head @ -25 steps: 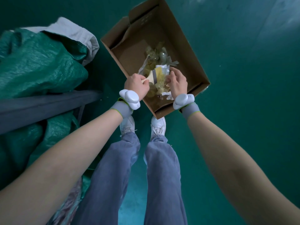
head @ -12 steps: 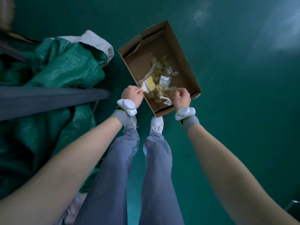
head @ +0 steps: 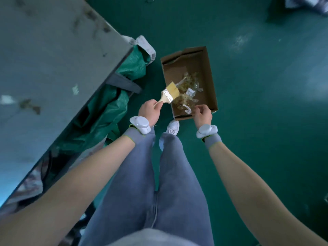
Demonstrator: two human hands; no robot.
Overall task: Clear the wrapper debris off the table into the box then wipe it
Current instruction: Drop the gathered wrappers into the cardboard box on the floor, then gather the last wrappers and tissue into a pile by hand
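Note:
An open cardboard box stands on the green floor in front of my feet. Crumpled clear and white wrapper debris lies inside it. My left hand grips the wooden handle of a wide paintbrush, whose yellow bristles point up over the box's left wall. My right hand hovers over the box's near right corner with its fingers loosely curled and nothing in them. The grey table runs along the left, with dark smudges and a few pale scraps on its top.
Green tarpaulin with a grey cloth on top is bundled under the table beside the box. My legs and white shoe stand just behind the box. Blurred pale items lie at the far upper right corner of the floor.
The view has risen and pulled back, bringing the tabletop into sight. My hands have lifted away from the debris in the box; the brush now points up and the right hand holds nothing.

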